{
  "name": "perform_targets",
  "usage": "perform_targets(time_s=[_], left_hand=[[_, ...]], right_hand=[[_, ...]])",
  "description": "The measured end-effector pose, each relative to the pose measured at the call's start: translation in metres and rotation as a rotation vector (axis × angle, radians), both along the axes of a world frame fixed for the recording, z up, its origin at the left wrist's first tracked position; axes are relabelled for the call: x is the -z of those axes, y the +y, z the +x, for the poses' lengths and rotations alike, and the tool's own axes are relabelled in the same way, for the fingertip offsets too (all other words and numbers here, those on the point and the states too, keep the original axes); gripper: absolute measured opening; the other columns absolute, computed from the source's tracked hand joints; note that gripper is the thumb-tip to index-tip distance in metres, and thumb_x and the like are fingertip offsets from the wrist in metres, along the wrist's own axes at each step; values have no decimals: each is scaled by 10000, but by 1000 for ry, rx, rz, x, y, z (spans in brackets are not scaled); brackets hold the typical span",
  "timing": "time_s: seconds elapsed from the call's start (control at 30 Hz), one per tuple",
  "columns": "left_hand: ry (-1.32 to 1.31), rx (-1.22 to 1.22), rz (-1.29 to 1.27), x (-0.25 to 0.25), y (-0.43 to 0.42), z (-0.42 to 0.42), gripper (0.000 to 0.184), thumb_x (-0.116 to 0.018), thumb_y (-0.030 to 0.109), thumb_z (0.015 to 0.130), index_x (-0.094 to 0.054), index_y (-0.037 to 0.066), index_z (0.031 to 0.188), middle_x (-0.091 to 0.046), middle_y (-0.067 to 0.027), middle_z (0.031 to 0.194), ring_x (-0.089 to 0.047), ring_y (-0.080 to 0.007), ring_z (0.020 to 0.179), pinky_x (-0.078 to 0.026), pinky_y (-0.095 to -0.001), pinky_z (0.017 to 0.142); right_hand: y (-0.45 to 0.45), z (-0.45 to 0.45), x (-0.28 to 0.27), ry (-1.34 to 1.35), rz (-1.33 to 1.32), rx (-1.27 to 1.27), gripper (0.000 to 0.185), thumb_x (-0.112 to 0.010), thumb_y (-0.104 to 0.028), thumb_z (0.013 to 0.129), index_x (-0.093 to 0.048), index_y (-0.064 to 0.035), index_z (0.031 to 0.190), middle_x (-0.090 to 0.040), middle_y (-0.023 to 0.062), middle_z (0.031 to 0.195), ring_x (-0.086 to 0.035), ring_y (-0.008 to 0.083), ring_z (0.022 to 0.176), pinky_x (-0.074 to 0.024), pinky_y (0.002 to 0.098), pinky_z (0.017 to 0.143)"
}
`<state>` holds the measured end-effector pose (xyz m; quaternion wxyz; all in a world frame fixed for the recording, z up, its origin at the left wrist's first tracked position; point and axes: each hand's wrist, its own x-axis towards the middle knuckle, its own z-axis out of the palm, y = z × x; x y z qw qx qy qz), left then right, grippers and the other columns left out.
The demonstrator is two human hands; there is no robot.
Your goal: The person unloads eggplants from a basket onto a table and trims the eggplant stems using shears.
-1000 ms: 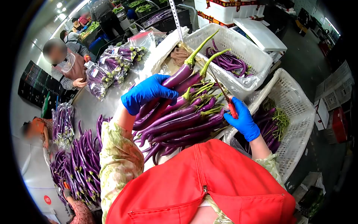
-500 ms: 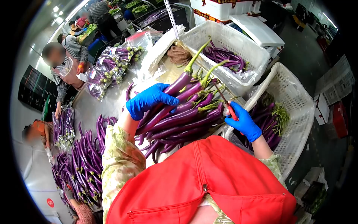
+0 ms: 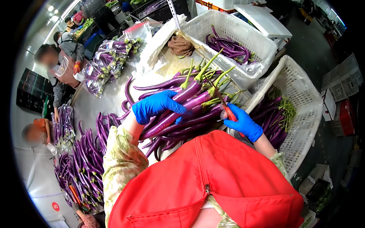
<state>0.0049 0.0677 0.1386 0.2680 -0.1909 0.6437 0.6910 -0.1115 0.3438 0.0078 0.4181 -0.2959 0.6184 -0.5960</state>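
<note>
My left hand (image 3: 156, 107), in a blue glove, is closed around a few long purple eggplants (image 3: 191, 90) whose green stems point away to the upper right. My right hand (image 3: 246, 124), gloved in blue too, grips red-handled scissors (image 3: 229, 113). Their dark blades reach up to the stems of the held eggplants; whether they touch a stem I cannot tell. Under and beside my left hand lies a pile of loose eggplants (image 3: 178, 131) on the metal table (image 3: 116, 104).
A white crate (image 3: 262, 49) at the back and another (image 3: 304, 110) at right hold eggplants. A brown cloth (image 3: 180, 46) lies near the back crate. Bagged eggplants (image 3: 102, 72) and a large heap (image 3: 87, 163) are at left. Co-workers stand across the table, one in a striped sleeve (image 3: 57, 89).
The held eggplants have come down and nearer, their stems now beside the scissors' blades. My right hand has shifted slightly left. More eggplants behind my left hand are uncovered.
</note>
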Motion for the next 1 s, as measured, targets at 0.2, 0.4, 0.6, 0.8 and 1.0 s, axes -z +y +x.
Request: perform_targets(time_s=[0.2,0.4,0.6,0.8,1.0], left_hand=[[-53,-9,-11,3,-1,1,290,-688,86,716,-615,15,988,-637,-70,747,-603,-147,677,-473,-254,680],[-67,-9,29,12,-11,4,352,-690,87,721,-604,7,1053,-643,-79,825,-606,-156,706,-475,-262,706],[-80,57,-28,14,-2,8,466,-726,91,697,-581,4,1131,-649,-70,932,-607,-140,826,-472,-258,770],[-61,214,-235,53,-18,16,830,-786,313,631,-427,-71,1273,-501,-182,1248,-475,-242,1144,-370,-319,963],[288,98,-568,-6,-14,61,486,-718,185,719,-560,49,1157,-635,-85,979,-580,-162,867,-464,-305,775]], right_hand=[[0,4,10,153,12,59,498,-642,-102,776,-470,14,1228,-564,50,919,-516,98,821,-447,248,759],[6,6,2,74,122,100,502,-640,-89,769,-468,18,1228,-593,90,982,-553,122,868,-452,259,787],[1,6,-13,170,85,35,546,-643,-105,763,-432,38,1246,-570,136,1110,-544,138,1007,-430,259,860],[-4,5,-16,290,150,19,475,-653,-116,753,-495,32,1176,-542,7,847,-504,90,765,-436,245,704],[4,2,16,-22,0,275,359,-583,-44,790,-525,-22,1144,-544,27,798,-500,71,667,-403,202,535]])
